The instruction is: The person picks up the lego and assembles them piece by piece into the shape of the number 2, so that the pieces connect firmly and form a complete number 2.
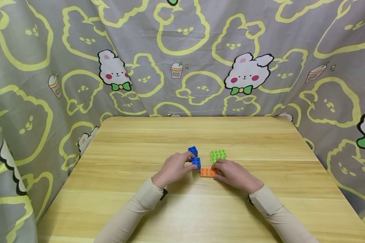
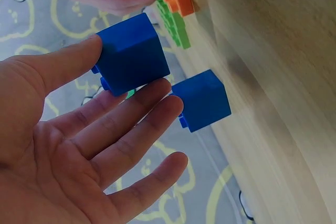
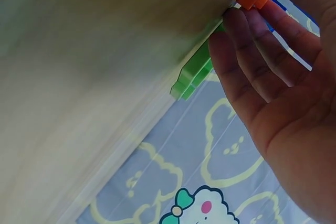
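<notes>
My left hand [image 1: 174, 168] pinches a square blue toy brick [image 1: 196, 163] between thumb and fingertips; its studs face up in the head view. Just behind it on the table stands a second blue brick [image 1: 193, 151], which the left wrist view shows beyond the fingertips [image 2: 175, 106]. My right hand [image 1: 235, 173] grips the right end of a flat orange brick [image 1: 206, 172], thumb at the near side and fingers at the far side. Past those fingers lies a flat green brick [image 1: 217, 154] with several studs, its near edge partly hidden by the hand.
The bricks sit mid-table on a wooden tabletop [image 1: 182, 209]. A grey patterned curtain [image 1: 197, 60] hangs behind the table's far edge and along both sides.
</notes>
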Demonstrator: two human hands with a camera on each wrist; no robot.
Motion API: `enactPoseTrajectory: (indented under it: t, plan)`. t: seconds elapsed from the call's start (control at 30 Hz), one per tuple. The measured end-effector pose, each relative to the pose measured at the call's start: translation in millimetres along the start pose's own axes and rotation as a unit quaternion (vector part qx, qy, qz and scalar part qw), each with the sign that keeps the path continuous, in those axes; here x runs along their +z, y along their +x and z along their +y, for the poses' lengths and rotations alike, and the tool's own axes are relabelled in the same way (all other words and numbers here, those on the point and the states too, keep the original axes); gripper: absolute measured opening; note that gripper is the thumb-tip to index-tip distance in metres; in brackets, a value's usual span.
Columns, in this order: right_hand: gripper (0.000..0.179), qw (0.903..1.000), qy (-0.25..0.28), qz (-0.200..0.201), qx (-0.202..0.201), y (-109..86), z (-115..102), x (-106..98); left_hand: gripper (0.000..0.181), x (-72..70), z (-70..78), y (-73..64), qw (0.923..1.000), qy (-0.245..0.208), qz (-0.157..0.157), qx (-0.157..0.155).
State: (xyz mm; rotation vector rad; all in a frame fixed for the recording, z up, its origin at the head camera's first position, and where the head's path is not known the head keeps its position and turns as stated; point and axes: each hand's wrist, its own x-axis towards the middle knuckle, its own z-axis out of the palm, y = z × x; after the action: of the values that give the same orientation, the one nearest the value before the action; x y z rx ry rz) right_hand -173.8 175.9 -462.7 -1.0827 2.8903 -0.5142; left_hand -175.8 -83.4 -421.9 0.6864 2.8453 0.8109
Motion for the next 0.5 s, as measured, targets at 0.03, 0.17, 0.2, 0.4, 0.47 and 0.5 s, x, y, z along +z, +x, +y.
enactPoseTrajectory:
  t: [0.03,0.17,0.2,0.4,0.47,0.5]
  plan:
    - [0.023,1.0,0.001,-0.001,0.0,0.1,-0.2,0.3,0.033,0.4,0.5,0.3,1.0,-0.002,0.0,0.001]
    - [0.024,1.0,0.001,-0.001,-0.005,-0.1,-0.9,1.3,0.034,2.6,2.8,0.7,1.0,-0.002,-0.006,0.003]
    - [0.024,1.0,-0.002,0.001,-0.007,-0.1,-1.2,1.7,0.034,3.1,3.4,0.5,1.0,-0.002,-0.007,0.004]
    - [0.024,0.9998,-0.006,0.007,-0.016,-0.2,-4.3,1.8,0.035,7.0,6.4,0.3,0.9998,0.009,-0.012,0.009]
    - [0.024,0.9998,-0.006,0.005,-0.017,0.0,-5.2,1.9,0.035,7.9,7.8,-0.2,0.9998,0.008,-0.015,0.009]
    - [0.024,0.9998,-0.008,0.005,-0.018,0.0,-5.5,2.0,0.035,8.4,8.3,-0.4,0.9998,0.007,-0.016,0.009]
